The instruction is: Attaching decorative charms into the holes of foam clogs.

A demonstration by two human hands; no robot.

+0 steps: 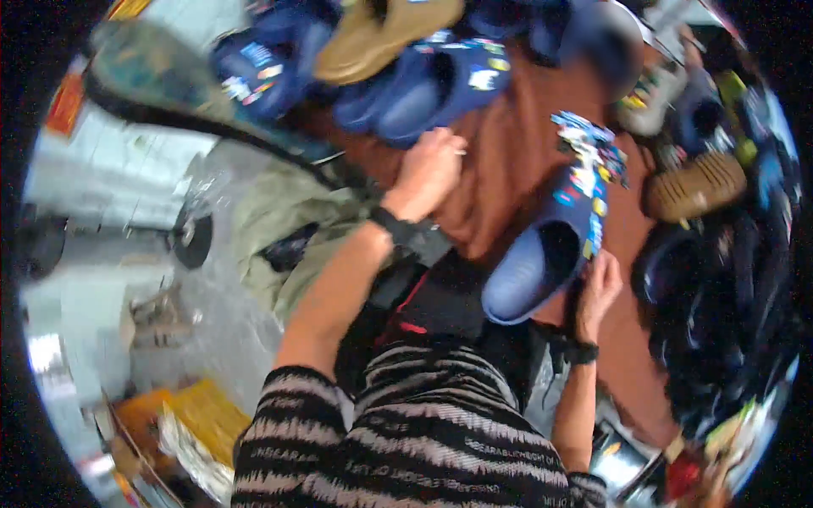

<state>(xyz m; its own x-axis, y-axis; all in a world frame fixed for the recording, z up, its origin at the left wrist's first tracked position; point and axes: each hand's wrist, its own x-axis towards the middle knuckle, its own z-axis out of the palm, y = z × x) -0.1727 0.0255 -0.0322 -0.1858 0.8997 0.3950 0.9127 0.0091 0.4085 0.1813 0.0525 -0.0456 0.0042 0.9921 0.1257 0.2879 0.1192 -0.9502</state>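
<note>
The right hand (598,288) is what we see closest to the body: its fingers are curled around the heel end of a blue clog (555,245), gripping it from below and to the right, so the shoe's open mouth faces us and its toe points away. The upper of that clog is covered in small colourful charms (590,152). It lies on a rust-brown cloth (508,161) that covers the tabletop. The left hand (428,173) sits farther out on the same cloth, knuckles up and fingers drawn together; a thin pale object shows at its fingertips, but we cannot tell what it is or whether the hand truly pinches it. Both wrists wear a dark band, and the arms come out of a black and grey striped sleeve (406,440). Just beyond the left hand lie 2 more blue clogs (440,89) with charms, side by side, and a tan clog (381,34) rests across their far ends. To the right of the cloth, well apart from the hands, a brown ridged shoe sole (699,186) faces up among dark shoes that are too blurred for us to tell apart. An olive-green cloth (279,220) hangs at the left edge of the tabletop.
</note>
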